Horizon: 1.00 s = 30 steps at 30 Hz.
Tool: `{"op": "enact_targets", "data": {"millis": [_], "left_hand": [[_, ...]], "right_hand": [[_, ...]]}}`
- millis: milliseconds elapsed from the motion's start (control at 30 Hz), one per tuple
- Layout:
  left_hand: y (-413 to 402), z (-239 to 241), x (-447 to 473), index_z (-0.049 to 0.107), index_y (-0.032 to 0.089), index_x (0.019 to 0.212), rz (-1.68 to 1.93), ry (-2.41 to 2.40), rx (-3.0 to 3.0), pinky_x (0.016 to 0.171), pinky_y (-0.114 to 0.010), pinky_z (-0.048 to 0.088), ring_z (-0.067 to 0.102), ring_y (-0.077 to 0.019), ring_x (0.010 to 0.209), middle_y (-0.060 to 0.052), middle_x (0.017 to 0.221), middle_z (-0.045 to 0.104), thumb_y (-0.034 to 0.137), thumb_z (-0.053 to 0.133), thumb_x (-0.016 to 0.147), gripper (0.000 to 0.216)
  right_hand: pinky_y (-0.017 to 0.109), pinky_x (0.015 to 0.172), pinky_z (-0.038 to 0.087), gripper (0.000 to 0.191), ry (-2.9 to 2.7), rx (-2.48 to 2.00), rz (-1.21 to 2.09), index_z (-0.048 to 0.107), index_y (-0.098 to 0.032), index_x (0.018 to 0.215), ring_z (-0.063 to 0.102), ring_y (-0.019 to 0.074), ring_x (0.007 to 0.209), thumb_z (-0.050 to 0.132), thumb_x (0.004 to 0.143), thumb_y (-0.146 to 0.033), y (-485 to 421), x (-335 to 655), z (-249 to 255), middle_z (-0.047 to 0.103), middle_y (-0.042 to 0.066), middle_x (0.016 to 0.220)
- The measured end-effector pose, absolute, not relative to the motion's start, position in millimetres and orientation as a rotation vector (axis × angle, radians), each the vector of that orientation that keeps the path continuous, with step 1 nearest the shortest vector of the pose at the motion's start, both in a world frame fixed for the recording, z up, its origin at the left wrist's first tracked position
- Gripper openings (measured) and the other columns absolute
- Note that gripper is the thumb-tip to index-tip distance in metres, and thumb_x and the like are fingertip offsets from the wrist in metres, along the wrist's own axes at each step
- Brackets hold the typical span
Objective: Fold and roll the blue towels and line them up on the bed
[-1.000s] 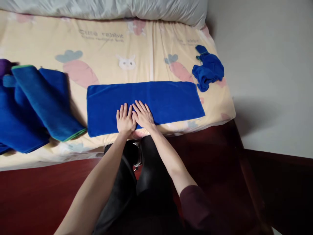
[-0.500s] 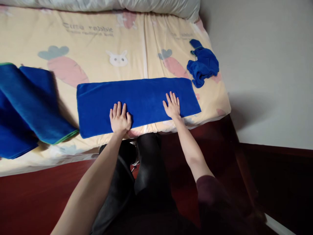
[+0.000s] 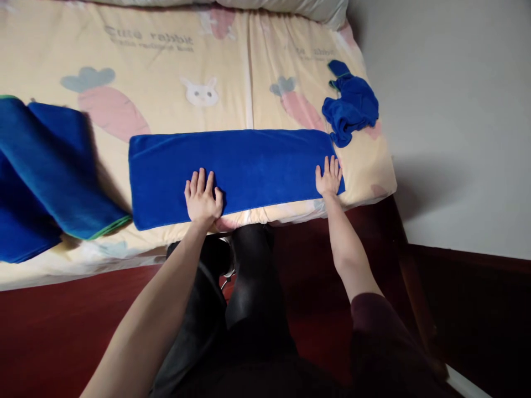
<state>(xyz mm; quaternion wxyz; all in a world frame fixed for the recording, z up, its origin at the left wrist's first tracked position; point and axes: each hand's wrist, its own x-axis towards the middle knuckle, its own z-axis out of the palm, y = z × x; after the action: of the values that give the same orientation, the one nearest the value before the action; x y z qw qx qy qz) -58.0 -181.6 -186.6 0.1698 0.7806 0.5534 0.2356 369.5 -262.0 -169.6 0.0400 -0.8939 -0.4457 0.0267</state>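
A blue towel (image 3: 257,166) lies flat along the near edge of the bed as a long rectangle. My left hand (image 3: 203,198) rests palm down on its front part, left of the middle, with fingers spread. Over at the towel's right end, my right hand (image 3: 329,177) is laid flat near the short edge, fingers stretched out. Neither hand grips anything. The cloth looks smooth apart from slight creases at its upper left corner.
Larger blue towels with green edging (image 3: 62,171) lie at the bed's left. A crumpled blue cloth (image 3: 352,105) sits near the right corner of the patterned sheet (image 3: 166,110). A pillow (image 3: 286,10) lies at the back, and a grey wall (image 3: 456,110) stands at the right.
My right hand has slid rightward along the towel to its right end. My left hand has stayed in place. The view has shifted slightly.
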Motion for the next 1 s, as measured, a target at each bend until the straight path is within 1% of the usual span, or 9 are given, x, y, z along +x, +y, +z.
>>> {"op": "enact_targets", "data": {"millis": [100, 200, 333, 433, 567, 667, 800, 900, 1000], "left_hand": [[-180.5, -188.5, -58.0, 0.051, 0.017, 0.166, 0.657, 1.58, 2.21, 0.141, -0.058, 0.012, 0.025, -0.0321, 0.171, -0.011, 0.18, 0.035, 0.043, 0.042, 0.106, 0.066], [-179.3, -189.1, -57.9, 0.05, 0.018, 0.167, 0.62, 1.591, 2.218, 0.142, -0.057, 0.013, 0.024, -0.0308, 0.171, -0.01, 0.18, 0.034, 0.044, 0.041, 0.107, 0.066], [-178.5, -186.3, -59.2, 0.046, 0.017, 0.169, 0.535, 1.592, 2.26, 0.142, -0.055, 0.013, 0.021, -0.0294, 0.172, -0.009, 0.182, 0.029, 0.042, 0.037, 0.108, 0.067], [-178.5, -180.6, -65.2, 0.043, 0.017, 0.171, 0.448, 1.556, 2.313, 0.142, -0.053, 0.012, 0.019, -0.0282, 0.172, -0.008, 0.183, 0.025, 0.043, 0.037, 0.108, 0.068], [-176.6, -173.1, -89.1, 0.042, 0.021, 0.172, 0.376, 1.608, 2.315, 0.143, -0.053, 0.008, 0.016, -0.0266, 0.173, -0.005, 0.184, 0.021, 0.047, 0.038, 0.109, 0.068], [-174.1, -171.2, -118.5, 0.04, 0.02, 0.173, 0.373, 1.752, 2.229, 0.142, -0.056, 0.007, 0.014, -0.0277, 0.173, -0.006, 0.184, 0.021, 0.046, 0.038, 0.109, 0.069], [-172.1, -171.5, -156.2, 0.04, 0.017, 0.173, 0.379, 1.886, 2.166, 0.142, -0.056, 0.01, 0.017, -0.0287, 0.173, -0.01, 0.184, 0.022, 0.044, 0.038, 0.109, 0.069], [-171.2, -172.9, -172.1, 0.039, 0.015, 0.173, 0.382, 1.945, 2.13, 0.142, -0.055, 0.011, 0.018, -0.0291, 0.173, -0.012, 0.184, 0.022, 0.044, 0.037, 0.109, 0.07], [-170.4, -175.1, -177.7, 0.037, 0.014, 0.173, 0.384, 1.969, 2.115, 0.142, -0.054, 0.012, 0.017, -0.0294, 0.173, -0.013, 0.184, 0.021, 0.044, 0.037, 0.11, 0.07]], "right_hand": [[0.06, 0.139, 0.018, 0.07, -1.357, -2.758, 0.038, 0.031, -0.015, 0.176, 0.02, 0.0285, 0.172, 0.019, 0.114, -0.047, -262.6, 370.7, -172.7, 0.023, 0.012, 0.185], [0.062, 0.138, 0.02, 0.07, -1.35, -2.755, 0.028, 0.032, -0.016, 0.176, 0.022, 0.0297, 0.172, 0.02, 0.114, -0.046, -262.0, 370.3, -173.9, 0.026, 0.015, 0.184], [0.065, 0.137, 0.019, 0.068, -1.339, -2.696, 0.044, 0.032, -0.016, 0.175, 0.022, 0.03, 0.171, 0.024, 0.113, -0.044, -261.0, 373.4, -176.6, 0.027, 0.016, 0.183], [0.063, 0.138, 0.018, 0.069, -1.331, -2.686, 0.073, 0.031, -0.015, 0.176, 0.019, 0.0296, 0.172, 0.023, 0.113, -0.045, -261.0, 375.2, -178.0, 0.024, 0.016, 0.184], [0.063, 0.136, 0.019, 0.07, -1.324, -2.69, 0.081, 0.029, -0.014, 0.176, 0.018, 0.0289, 0.172, 0.022, 0.113, -0.044, -261.6, 373.3, -176.1, 0.023, 0.017, 0.184], [0.065, 0.134, 0.02, 0.069, -1.32, -2.671, 0.091, 0.03, -0.014, 0.176, 0.018, 0.0287, 0.171, 0.021, 0.113, -0.04, -261.3, 370.5, -174.0, 0.024, 0.019, 0.183], [0.059, 0.134, 0.018, 0.069, -1.297, -2.701, 0.092, 0.029, -0.012, 0.176, 0.014, 0.0285, 0.172, 0.022, 0.112, -0.034, -259.4, 367.4, -172.9, 0.019, 0.018, 0.185], [0.058, 0.133, 0.018, 0.069, -1.295, -2.705, 0.102, 0.028, -0.01, 0.177, 0.013, 0.0282, 0.171, 0.023, 0.111, -0.032, -258.3, 366.1, -172.6, 0.019, 0.019, 0.185], [0.055, 0.136, 0.015, 0.069, -1.276, -2.686, 0.119, 0.029, -0.011, 0.176, 0.013, 0.0273, 0.172, 0.026, 0.11, -0.033, -258.4, 365.4, -171.9, 0.018, 0.016, 0.185]]}}
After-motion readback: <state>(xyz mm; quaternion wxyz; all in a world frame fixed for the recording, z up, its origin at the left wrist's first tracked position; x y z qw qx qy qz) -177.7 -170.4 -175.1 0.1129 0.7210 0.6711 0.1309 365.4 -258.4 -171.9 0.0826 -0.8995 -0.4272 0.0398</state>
